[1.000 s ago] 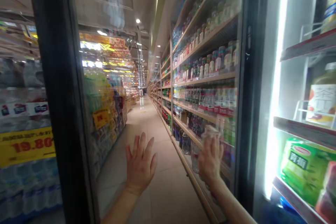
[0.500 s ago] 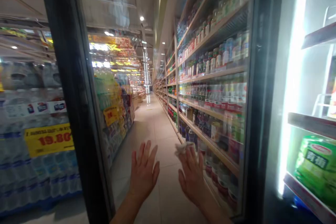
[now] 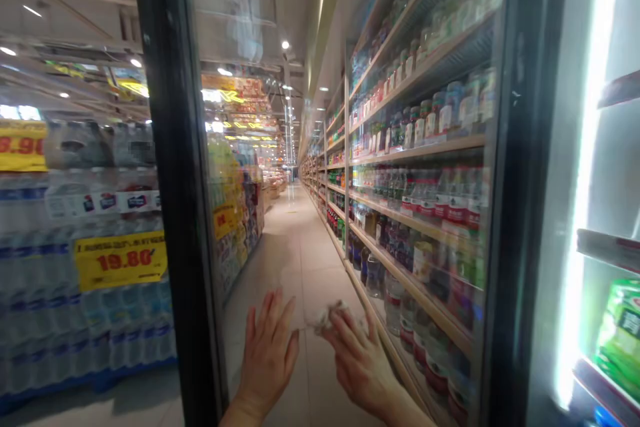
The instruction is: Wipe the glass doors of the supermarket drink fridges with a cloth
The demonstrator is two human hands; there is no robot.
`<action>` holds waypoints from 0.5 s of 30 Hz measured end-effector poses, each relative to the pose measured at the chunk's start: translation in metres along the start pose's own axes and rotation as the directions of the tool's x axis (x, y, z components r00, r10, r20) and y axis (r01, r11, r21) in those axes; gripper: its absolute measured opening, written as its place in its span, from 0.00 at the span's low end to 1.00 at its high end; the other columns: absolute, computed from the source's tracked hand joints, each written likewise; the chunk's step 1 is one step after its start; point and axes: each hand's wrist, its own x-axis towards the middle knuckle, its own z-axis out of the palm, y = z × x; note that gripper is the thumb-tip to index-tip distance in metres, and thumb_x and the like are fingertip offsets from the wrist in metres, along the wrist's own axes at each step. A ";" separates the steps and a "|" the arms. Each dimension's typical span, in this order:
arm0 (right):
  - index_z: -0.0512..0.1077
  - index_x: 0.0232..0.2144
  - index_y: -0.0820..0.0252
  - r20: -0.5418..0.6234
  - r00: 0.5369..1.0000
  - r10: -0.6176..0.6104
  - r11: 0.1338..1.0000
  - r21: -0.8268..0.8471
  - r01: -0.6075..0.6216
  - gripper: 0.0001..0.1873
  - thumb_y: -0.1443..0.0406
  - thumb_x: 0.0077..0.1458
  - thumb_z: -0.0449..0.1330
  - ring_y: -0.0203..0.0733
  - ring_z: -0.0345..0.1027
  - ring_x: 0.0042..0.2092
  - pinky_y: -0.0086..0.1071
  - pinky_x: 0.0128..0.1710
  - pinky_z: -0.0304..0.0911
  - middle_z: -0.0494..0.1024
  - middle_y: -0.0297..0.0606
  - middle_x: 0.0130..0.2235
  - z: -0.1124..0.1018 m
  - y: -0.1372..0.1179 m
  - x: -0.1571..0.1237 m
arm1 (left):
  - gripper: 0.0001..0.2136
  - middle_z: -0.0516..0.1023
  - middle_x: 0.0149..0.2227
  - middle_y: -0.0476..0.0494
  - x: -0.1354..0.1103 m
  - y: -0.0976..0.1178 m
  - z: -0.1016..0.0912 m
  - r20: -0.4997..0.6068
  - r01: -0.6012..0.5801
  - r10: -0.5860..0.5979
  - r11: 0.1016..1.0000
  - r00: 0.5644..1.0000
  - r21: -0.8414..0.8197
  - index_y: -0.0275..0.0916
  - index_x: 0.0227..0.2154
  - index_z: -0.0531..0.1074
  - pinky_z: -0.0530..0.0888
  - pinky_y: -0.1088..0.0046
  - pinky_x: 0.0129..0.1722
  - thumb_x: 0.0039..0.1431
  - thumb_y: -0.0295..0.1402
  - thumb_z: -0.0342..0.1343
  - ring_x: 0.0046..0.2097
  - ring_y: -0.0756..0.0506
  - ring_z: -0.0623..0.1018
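I face an open glass cooler door (image 3: 350, 113) with a black frame (image 3: 175, 180). My left hand (image 3: 267, 357) lies flat on the glass near its lower part, fingers spread. Just to its right, my right hand (image 3: 357, 360) presses a small white crumpled cloth (image 3: 325, 315) against the glass, fingers stretched over it. Through the pane I see the shop aisle and shelves of bottles (image 3: 420, 213).
The lit cooler interior (image 3: 600, 247) stands at the far right, with a green package (image 3: 623, 337) on a shelf. Stacked water bottles (image 3: 75, 320) with a yellow 19.80 price sign (image 3: 120, 259) fill the left. A tiled aisle floor (image 3: 300, 247) runs ahead.
My right hand with the cloth slid left and down across the glass, ending beside the left hand. The view shifted right to left; the left hand stayed flat on the pane.
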 end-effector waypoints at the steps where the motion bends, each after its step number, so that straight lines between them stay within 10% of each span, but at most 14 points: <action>1: 0.56 0.59 0.54 -0.016 1.000 0.014 1.000 -0.012 -0.014 0.32 0.73 0.51 0.49 0.43 0.42 0.64 0.48 0.63 0.29 0.57 0.36 0.62 -0.003 0.009 0.003 | 0.30 0.54 0.63 0.36 -0.001 -0.002 0.000 -0.002 -0.002 0.002 1.000 1.000 0.007 0.38 0.61 0.48 0.46 0.58 0.63 0.55 0.28 0.49 0.65 0.42 0.50; 6: 0.43 0.63 0.59 -0.314 0.871 0.378 0.902 -0.085 -0.422 0.35 0.69 0.55 0.50 0.55 0.36 0.65 0.56 0.59 0.39 0.43 0.49 0.65 -0.015 0.052 0.023 | 0.32 0.51 0.63 0.36 -0.003 0.002 -0.002 0.000 0.055 -0.055 0.998 0.998 0.008 0.40 0.62 0.45 0.48 0.56 0.62 0.55 0.28 0.49 0.65 0.41 0.50; 11: 0.55 0.60 0.52 -0.014 0.997 0.073 0.997 -0.003 -0.073 0.30 0.71 0.54 0.49 0.46 0.44 0.64 0.52 0.62 0.35 0.59 0.40 0.61 -0.006 0.020 0.009 | 0.31 0.49 0.64 0.36 0.002 0.013 -0.005 0.017 0.102 -0.101 0.994 0.995 -0.043 0.40 0.62 0.47 0.47 0.54 0.62 0.56 0.28 0.49 0.65 0.40 0.49; 15: 0.49 0.62 0.56 -0.175 0.912 0.371 0.911 -0.124 -0.394 0.31 0.69 0.56 0.48 0.54 0.43 0.64 0.59 0.57 0.43 0.53 0.50 0.62 -0.008 0.067 -0.051 | 0.32 0.48 0.64 0.36 0.003 0.018 -0.005 0.025 0.073 -0.071 0.995 0.997 -0.068 0.40 0.62 0.46 0.47 0.55 0.62 0.55 0.28 0.50 0.65 0.40 0.48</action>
